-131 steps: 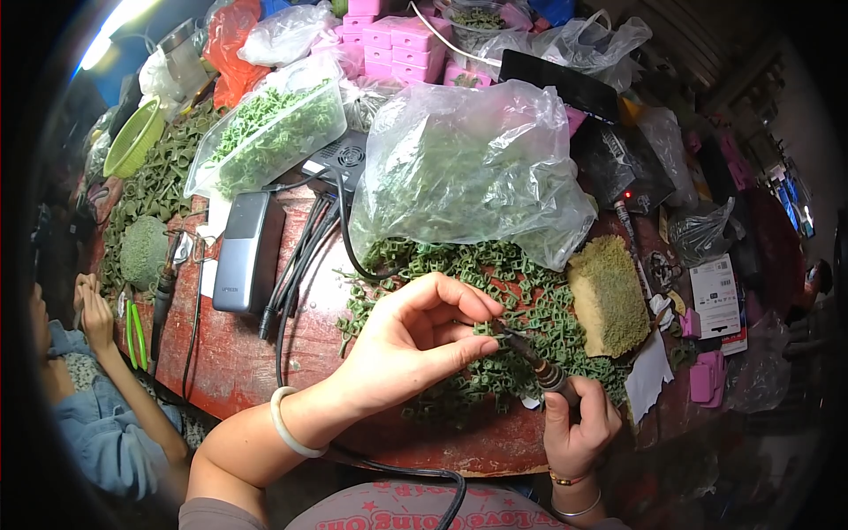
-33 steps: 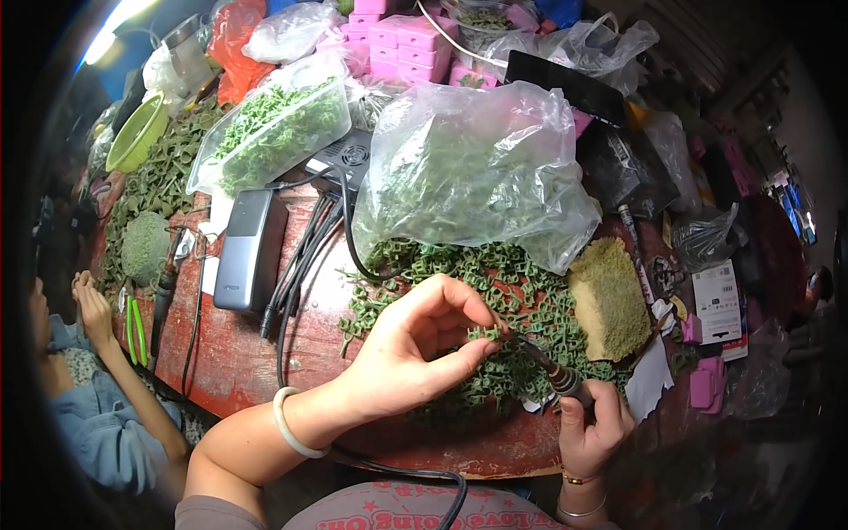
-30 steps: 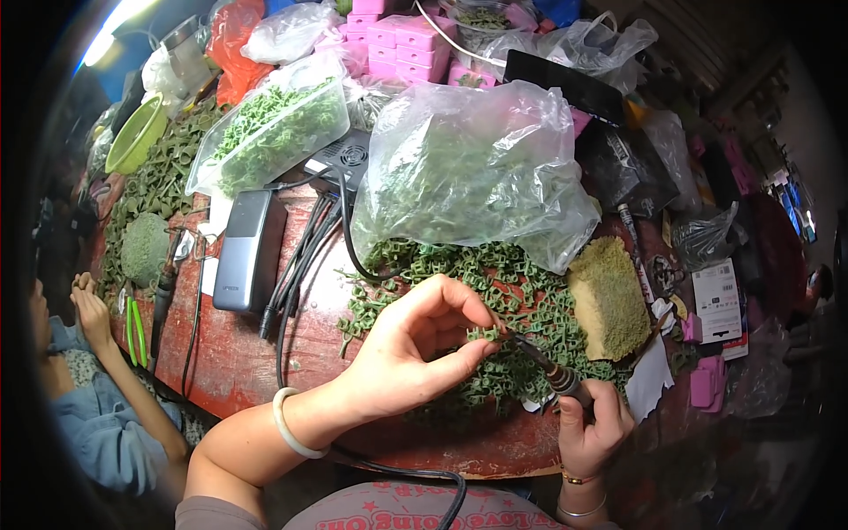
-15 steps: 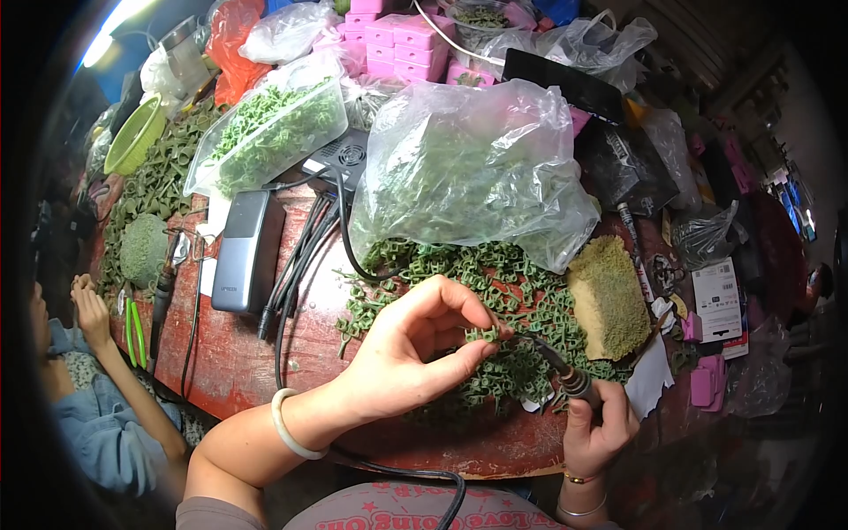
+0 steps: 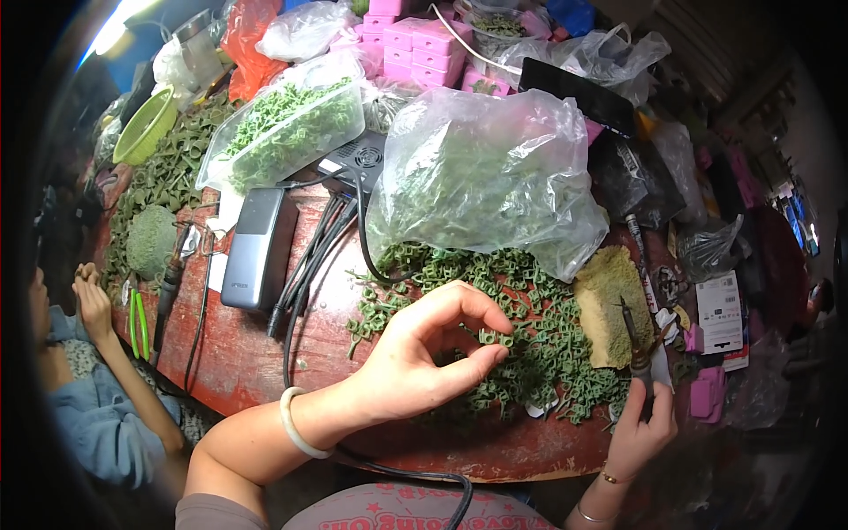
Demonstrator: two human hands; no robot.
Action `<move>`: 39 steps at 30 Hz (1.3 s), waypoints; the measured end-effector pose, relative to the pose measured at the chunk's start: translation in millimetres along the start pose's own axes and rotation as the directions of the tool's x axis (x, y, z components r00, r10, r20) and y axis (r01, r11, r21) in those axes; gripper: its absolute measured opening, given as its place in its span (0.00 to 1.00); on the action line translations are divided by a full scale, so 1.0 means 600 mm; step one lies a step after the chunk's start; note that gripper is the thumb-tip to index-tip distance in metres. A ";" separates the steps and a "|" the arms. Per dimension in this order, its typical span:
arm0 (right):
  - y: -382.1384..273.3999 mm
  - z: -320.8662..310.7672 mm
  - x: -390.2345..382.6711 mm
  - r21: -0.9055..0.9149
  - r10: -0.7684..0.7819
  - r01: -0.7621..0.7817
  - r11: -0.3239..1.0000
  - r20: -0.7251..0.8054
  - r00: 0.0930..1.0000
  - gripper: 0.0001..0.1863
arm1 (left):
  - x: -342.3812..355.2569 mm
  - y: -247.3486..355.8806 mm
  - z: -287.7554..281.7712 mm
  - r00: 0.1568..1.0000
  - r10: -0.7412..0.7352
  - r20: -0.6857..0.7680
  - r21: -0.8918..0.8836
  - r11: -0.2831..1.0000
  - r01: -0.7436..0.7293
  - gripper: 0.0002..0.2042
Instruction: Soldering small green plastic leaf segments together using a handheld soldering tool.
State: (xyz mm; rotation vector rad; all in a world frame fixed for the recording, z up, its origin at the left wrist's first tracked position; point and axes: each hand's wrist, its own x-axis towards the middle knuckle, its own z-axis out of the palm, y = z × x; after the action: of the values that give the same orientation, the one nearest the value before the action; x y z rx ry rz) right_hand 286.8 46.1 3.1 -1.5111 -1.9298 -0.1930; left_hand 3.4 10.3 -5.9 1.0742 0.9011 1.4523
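Observation:
My left hand [image 5: 442, 362] pinches a small green plastic piece [image 5: 495, 338] between curled thumb and forefinger, over a loose pile of similar green pieces [image 5: 539, 309] on the red worn table [image 5: 256, 367]. At the right, my right hand [image 5: 645, 424] grips the handle of a thin-tipped soldering-iron-like tool [image 5: 641, 362]. Its tip points up over a tan, crumb-covered sponge [image 5: 601, 300]; whether it touches the sponge I cannot tell. Behind the pile lies a large clear bag [image 5: 486, 177] with green contents.
Dark grey power bank [image 5: 261, 247], black cables [image 5: 309, 265], clear tub [image 5: 283, 132] of green pieces, light-green basket [image 5: 146, 124], stacked pink boxes [image 5: 420, 49] and bright green cutters [image 5: 138, 322]. Another person [image 5: 115, 371] sits at the left, hands raised at the table edge.
My right hand and tool have moved right, away from my left hand to the sponge. My left hand still pinches its piece. The whole view has shifted slightly.

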 end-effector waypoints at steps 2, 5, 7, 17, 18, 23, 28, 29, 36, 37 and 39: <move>-0.026 0.002 -0.007 0.121 -0.052 0.057 0.991 -0.045 0.998 0.17 | -0.001 -0.001 -0.003 1.000 0.014 0.011 0.029 0.999 -0.015 0.10; -0.046 0.003 -0.022 0.239 -0.091 0.092 0.967 -0.015 0.996 0.26 | -0.002 0.000 -0.004 0.999 0.033 0.016 0.046 0.998 -0.033 0.10; -0.061 0.011 -0.027 0.344 -0.123 0.122 0.931 -0.020 0.992 0.27 | -0.002 -0.001 -0.003 0.999 0.033 0.006 0.037 0.999 -0.033 0.10; -0.058 0.029 -0.025 0.328 -0.206 0.182 0.927 0.041 0.978 0.25 | 0.000 0.006 -0.004 0.994 0.109 0.004 0.269 0.957 -0.107 0.10; -0.060 0.028 -0.023 0.345 -0.220 0.186 0.920 0.062 0.973 0.25 | 0.000 0.008 -0.004 0.993 0.108 0.038 0.322 0.940 -0.114 0.10; -0.067 0.025 -0.026 0.346 -0.229 0.169 0.923 0.140 0.963 0.24 | -0.003 0.003 -0.009 0.983 0.179 0.029 0.361 0.915 -0.178 0.11; -0.064 0.024 -0.021 0.331 -0.270 0.208 0.920 0.152 0.951 0.24 | 0.000 0.001 -0.003 0.987 0.157 0.027 0.328 0.931 -0.157 0.11; -0.064 0.024 -0.021 0.332 -0.270 0.208 0.920 0.152 0.951 0.24 | 0.000 0.001 -0.003 0.988 0.151 0.032 0.332 0.931 -0.153 0.11; -0.065 0.025 -0.019 0.330 -0.293 0.226 0.917 0.171 0.941 0.23 | -0.001 0.001 -0.004 0.989 0.138 0.044 0.317 0.937 -0.145 0.11; -0.066 0.025 -0.019 0.329 -0.291 0.221 0.918 0.179 0.940 0.23 | -0.001 0.001 -0.005 0.989 0.138 0.044 0.317 0.937 -0.145 0.11; -0.066 0.028 -0.020 0.332 -0.292 0.223 0.916 0.173 0.941 0.23 | -0.001 0.003 -0.006 0.989 0.136 0.053 0.317 0.937 -0.146 0.11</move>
State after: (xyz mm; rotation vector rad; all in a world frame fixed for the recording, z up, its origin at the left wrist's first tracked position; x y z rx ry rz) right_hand 245.4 32.3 -5.5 -1.1049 -2.2139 0.1647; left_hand -0.3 9.7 -5.2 1.4229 1.0823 1.4315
